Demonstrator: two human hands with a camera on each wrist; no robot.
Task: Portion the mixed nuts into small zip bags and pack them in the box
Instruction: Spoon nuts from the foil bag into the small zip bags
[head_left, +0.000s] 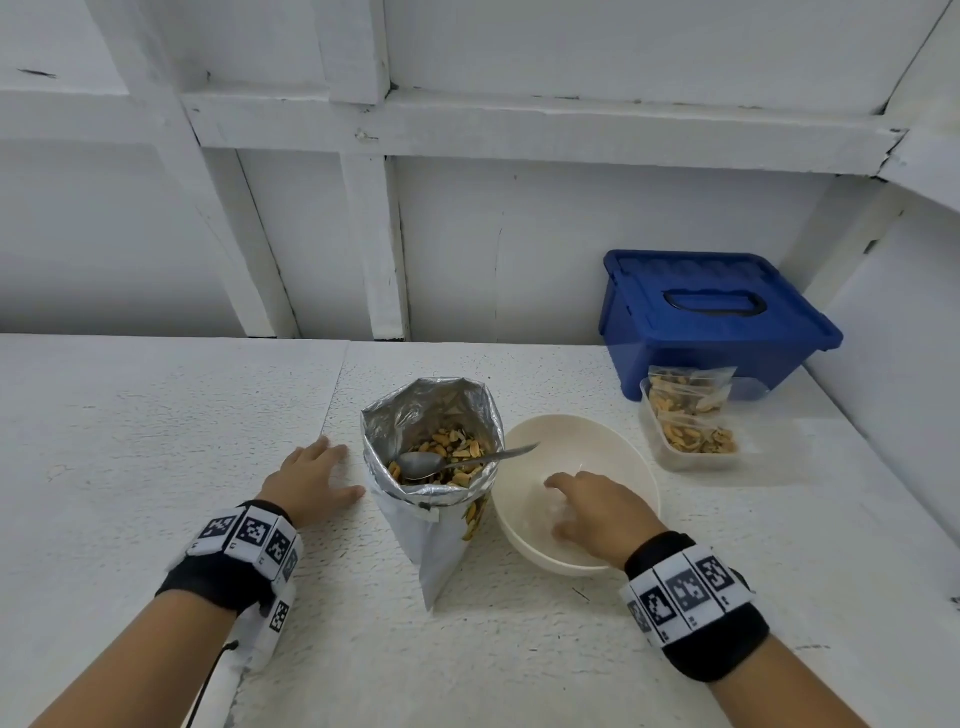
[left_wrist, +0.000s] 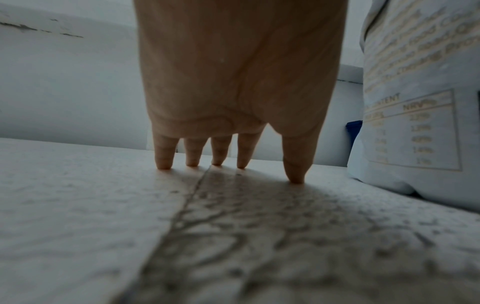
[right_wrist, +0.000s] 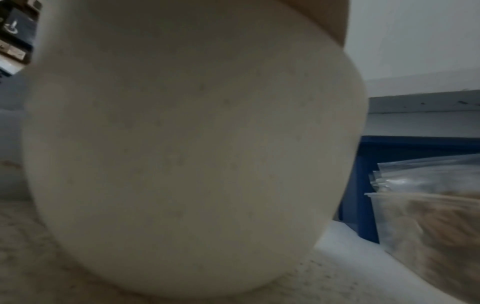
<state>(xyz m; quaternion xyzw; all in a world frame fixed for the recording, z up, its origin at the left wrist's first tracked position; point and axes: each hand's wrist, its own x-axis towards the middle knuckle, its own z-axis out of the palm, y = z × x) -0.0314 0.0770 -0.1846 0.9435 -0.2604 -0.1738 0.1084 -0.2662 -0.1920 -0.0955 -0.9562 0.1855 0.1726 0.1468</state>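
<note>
An open foil bag of mixed nuts (head_left: 431, 519) stands mid-table with a metal spoon (head_left: 457, 460) lying in its mouth. My left hand (head_left: 340, 467) rests flat on the table just left of the bag, fingers spread and straight; the left wrist view shows the fingertips (left_wrist: 163, 164) touching the surface beside the bag (left_wrist: 415, 123). My right hand (head_left: 556, 506) reaches down into a cream bowl (head_left: 613, 447) right of the bag; what lies under its fingers is unclear. A clear tub (head_left: 675, 457) holds filled zip bags (head_left: 691, 410). The blue box (head_left: 711, 317) sits behind, lid closed.
The white wall runs close behind the table, and a side wall closes in on the right by the blue box (right_wrist: 389, 148). In the right wrist view the bowl's outer wall (right_wrist: 194, 144) fills most of the picture, with the tub of bags (right_wrist: 428, 216) to its right.
</note>
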